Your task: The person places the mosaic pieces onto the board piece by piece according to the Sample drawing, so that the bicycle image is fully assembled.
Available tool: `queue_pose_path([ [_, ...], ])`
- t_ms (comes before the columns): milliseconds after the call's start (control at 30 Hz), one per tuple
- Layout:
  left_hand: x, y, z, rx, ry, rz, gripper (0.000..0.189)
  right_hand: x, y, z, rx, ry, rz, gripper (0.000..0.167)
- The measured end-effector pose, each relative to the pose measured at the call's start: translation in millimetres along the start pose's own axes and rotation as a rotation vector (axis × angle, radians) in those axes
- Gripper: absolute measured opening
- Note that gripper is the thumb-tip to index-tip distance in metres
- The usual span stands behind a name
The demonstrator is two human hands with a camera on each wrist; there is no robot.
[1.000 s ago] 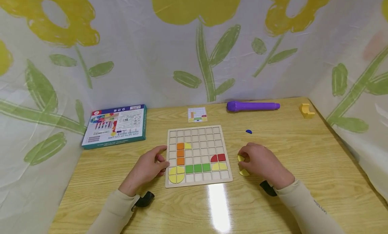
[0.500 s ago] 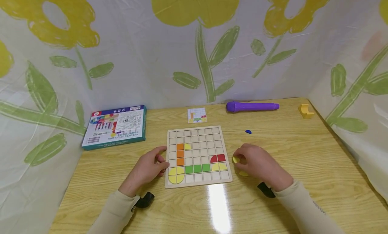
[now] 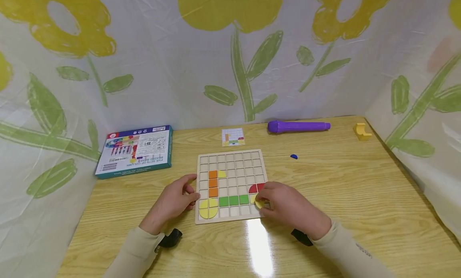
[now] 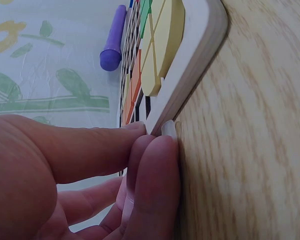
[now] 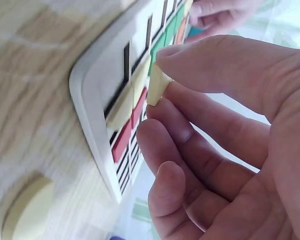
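Note:
A square wooden grid board (image 3: 240, 164) lies on the table. My left hand (image 3: 173, 200) grips its left edge, thumb and fingertips meeting at the rim in the left wrist view. Over the board's lower right part, my right hand (image 3: 289, 208) pinches a yellow rounded tile (image 5: 156, 89) between thumb and fingers. Set in the grid are several yellow quarter-circle tiles (image 3: 208, 209) forming a circle, a column of orange square tiles (image 3: 213, 183), a row of green square tiles (image 3: 233, 200), and red tiles (image 3: 253, 188) partly hidden by the right hand.
Behind the board lies a small pattern card (image 3: 233, 137). A purple microphone-shaped object (image 3: 299, 127), a yellow stand (image 3: 361, 132) and a blue half-round tile (image 3: 293, 156) are to the right. A printed box (image 3: 135, 152) lies at left. Another yellow tile (image 5: 29, 210) rests beside the board.
My right hand has carried the yellow tile leftward from the table beside the board to above its lower right squares. The left hand has stayed at the board's left edge.

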State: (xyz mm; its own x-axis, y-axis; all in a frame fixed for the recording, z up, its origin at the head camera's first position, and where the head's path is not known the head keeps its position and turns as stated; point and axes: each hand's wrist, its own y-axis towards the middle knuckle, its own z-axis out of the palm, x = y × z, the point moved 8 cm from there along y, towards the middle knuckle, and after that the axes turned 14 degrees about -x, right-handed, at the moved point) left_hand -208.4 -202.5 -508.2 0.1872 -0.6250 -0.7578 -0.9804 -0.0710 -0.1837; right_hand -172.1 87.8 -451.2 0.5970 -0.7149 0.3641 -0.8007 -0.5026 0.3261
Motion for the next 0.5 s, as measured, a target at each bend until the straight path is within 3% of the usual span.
queue_pose_path([
  [500, -2.0, -1.7, -2.0, 0.003, -0.006, 0.004, 0.065, 12, 0.0, 14, -0.014, -0.062, -0.093, 0.015],
])
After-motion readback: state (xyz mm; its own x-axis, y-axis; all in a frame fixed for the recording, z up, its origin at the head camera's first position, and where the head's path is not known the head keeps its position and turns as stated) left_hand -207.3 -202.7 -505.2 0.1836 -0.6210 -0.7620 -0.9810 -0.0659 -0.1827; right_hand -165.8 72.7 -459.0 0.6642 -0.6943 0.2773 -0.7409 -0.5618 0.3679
